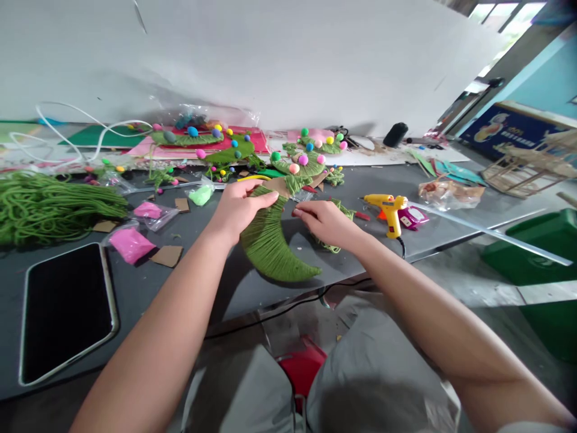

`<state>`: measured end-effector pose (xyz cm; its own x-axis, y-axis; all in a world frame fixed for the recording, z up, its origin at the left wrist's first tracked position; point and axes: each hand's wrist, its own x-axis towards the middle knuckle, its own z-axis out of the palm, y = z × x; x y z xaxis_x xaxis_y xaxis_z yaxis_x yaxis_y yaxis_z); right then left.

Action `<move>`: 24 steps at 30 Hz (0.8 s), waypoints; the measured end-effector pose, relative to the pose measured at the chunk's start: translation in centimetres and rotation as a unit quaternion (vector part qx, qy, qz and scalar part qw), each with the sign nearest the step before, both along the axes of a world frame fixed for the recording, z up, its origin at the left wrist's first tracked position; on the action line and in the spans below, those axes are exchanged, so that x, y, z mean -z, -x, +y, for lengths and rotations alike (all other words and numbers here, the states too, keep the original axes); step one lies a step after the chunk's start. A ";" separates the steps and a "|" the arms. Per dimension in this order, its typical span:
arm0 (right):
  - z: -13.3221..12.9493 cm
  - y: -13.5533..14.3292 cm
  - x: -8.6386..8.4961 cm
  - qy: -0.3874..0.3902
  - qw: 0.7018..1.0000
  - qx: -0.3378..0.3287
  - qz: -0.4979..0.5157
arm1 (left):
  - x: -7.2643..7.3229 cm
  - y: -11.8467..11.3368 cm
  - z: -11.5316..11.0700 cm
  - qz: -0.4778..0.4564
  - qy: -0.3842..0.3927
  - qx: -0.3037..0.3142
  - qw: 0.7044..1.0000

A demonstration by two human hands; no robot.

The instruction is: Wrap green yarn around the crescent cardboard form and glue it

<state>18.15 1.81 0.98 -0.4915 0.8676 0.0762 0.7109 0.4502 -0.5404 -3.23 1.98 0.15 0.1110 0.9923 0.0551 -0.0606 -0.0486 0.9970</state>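
A crescent shape wrapped in green yarn [274,246] hangs over the front part of the grey table, its tip pointing right. My left hand [241,207] grips its upper left side, thumb on top near a bare strip of cardboard. Just right of the crescent, my right hand [327,222] is closed with thumb and forefinger pressed together; what it pinches is too small to make out. A tangle of green yarn [332,245] lies partly under my right hand. Behind the crescent are yarn-wrapped pieces [300,165] with coloured pompoms.
A yellow glue gun [388,210] with a black cord stands at the right. To the left are a heap of green yarn [58,207], pink packets [131,243] and a tablet [67,310]. A long clear strip [491,233] crosses the right table edge near green bins [536,249].
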 end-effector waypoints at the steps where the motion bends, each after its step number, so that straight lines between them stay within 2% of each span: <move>1: 0.6 -0.4 0.4 0.022 0.999 -0.007 0.027 | -0.1 0.0 0.0 -0.016 0.006 0.009 1.000; 6: 2.8 -2.3 1.3 0.080 0.995 -0.029 0.058 | -0.2 0.1 -0.3 -0.066 0.024 0.076 0.995; 10: 3.6 -2.9 0.3 0.074 0.995 -0.026 0.067 | -0.3 0.0 -0.6 -0.012 0.065 0.152 0.986; 13: 4.2 -2.9 -0.9 0.051 0.997 -0.032 0.054 | -0.2 -0.2 -0.7 0.039 0.072 0.178 0.981; 18: 4.4 -2.1 -3.7 0.015 0.999 -0.043 -0.012 | 0.4 -0.5 -0.5 0.149 0.047 0.130 0.979; 21: 3.1 -0.9 -5.3 -0.046 0.995 -0.037 -0.080 | 0.5 -0.6 -0.5 0.146 0.062 0.120 0.980; 24: 1.1 0.2 -5.9 -0.111 0.982 -0.012 -0.152 | 0.2 -0.7 -0.7 0.138 0.078 0.103 0.982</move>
<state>17.92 2.90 6.89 -0.5409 0.8340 0.1090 0.8118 0.5516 -0.1920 -2.52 1.30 -0.02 0.2998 0.9411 -0.1563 0.2200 0.0912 0.9712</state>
